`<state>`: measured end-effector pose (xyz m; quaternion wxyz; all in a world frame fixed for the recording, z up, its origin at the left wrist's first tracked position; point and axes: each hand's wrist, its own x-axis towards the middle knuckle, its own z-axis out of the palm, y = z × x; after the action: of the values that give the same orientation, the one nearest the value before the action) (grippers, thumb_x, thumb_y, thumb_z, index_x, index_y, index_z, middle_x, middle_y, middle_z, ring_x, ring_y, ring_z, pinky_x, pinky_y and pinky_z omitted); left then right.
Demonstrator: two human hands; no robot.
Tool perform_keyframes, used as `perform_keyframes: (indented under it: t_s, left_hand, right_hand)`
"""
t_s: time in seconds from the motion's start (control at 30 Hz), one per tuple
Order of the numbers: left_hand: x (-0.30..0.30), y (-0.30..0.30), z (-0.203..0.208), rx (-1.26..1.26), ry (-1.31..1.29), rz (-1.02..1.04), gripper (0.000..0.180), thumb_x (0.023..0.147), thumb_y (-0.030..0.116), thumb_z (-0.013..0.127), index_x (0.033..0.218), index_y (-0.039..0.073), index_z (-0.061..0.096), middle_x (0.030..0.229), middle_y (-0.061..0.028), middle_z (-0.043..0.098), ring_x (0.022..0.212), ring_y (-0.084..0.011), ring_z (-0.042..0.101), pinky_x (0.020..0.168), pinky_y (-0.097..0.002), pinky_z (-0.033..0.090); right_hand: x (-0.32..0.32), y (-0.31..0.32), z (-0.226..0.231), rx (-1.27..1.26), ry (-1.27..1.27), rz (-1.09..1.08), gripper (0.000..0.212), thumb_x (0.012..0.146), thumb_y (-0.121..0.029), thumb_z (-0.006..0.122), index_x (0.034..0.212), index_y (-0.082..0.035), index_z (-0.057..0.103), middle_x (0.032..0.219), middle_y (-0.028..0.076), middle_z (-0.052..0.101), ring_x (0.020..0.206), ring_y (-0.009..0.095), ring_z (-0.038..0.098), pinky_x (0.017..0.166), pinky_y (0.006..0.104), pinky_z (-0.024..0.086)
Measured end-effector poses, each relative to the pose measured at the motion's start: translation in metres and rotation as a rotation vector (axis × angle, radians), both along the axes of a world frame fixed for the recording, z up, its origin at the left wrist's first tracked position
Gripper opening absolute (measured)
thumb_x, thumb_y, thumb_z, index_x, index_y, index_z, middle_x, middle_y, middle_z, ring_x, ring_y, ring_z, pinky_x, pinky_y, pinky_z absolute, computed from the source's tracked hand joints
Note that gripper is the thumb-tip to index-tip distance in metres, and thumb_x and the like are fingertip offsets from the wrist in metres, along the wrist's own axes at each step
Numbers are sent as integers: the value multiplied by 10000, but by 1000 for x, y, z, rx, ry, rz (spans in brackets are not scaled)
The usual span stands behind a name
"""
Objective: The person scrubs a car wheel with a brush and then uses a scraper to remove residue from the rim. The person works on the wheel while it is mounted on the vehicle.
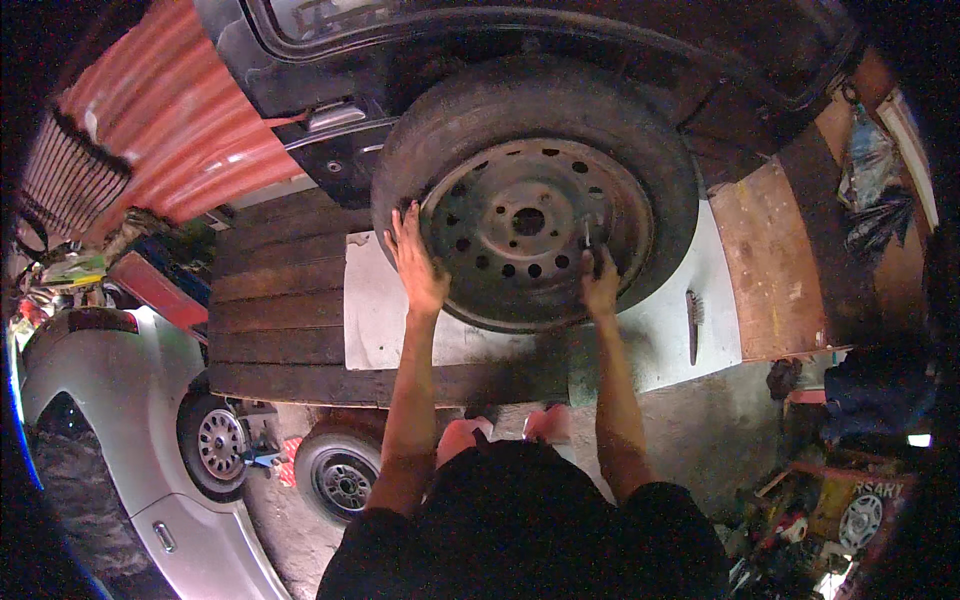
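Observation:
A car wheel [560,280], a dark tyre on a worn steel rim with a ring of round holes, lies tilted on a white board [370,340] in front of me. My left hand [416,272] rests open on its left side, fingers spread over the tyre sidewall and rim edge. Inside the rim's right part, my right hand [600,287] is closed, thumb and fingers pinched. A small slender metal piece [588,232] juts up from its fingertips; its kind is too blurred to tell. A wire brush [692,325] lies on the board to the right.
The board lies on a dark plank bench [280,300], with a brown wooden panel [775,260] at right. A dark vehicle body [330,60] stands behind the wheel. Below left are a silver car [150,420] and a spare wheel [340,470]. Clutter [820,520] fills the lower right.

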<state>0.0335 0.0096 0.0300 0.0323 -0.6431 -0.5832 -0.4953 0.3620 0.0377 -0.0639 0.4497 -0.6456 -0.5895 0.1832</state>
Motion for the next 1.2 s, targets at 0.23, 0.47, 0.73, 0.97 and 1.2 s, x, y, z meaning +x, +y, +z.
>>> perform_keyframes:
  t_s: [0.23,0.47,0.73,0.97,1.2]
  left_hand:
    - [-4,-5,3,-35,-10,22,1008,549,-113,550,1504,37,264,1568,-85,321,1501,-363,150,1206,-582,61]
    - [-2,2,-5,-41,12,31,973,592,20,644,1494,38,279,1559,-114,332,1494,-374,167,1197,-587,74]
    - [-4,-1,-4,-14,-1,34,960,605,-73,576,1508,46,273,1569,-90,328,1497,-355,176,1205,-577,79]
    - [-15,-2,-3,-33,24,31,909,628,-28,531,1500,13,278,1557,-121,337,1490,-377,185,1201,-580,88]
    - [-11,-2,-5,31,4,21,918,625,-24,548,1499,2,267,1553,-134,339,1483,-387,197,1198,-585,87]
  right_hand:
    - [-30,-34,26,-26,38,-93,546,998,-324,560,1367,71,477,1217,287,624,1156,389,599,997,432,442]
    - [-32,28,95,137,-62,13,534,985,-347,558,1343,48,515,1276,265,606,1179,437,580,1029,448,438]
    - [-42,12,83,216,90,-77,549,981,-357,573,1348,46,505,1259,266,616,1183,413,589,1016,436,450]
    - [-71,7,89,257,184,-107,497,970,-325,623,1289,49,547,1133,246,680,1004,343,679,890,392,506]
    - [-64,15,78,261,131,-123,517,970,-339,614,1255,90,567,1131,253,677,1029,351,668,925,404,494]
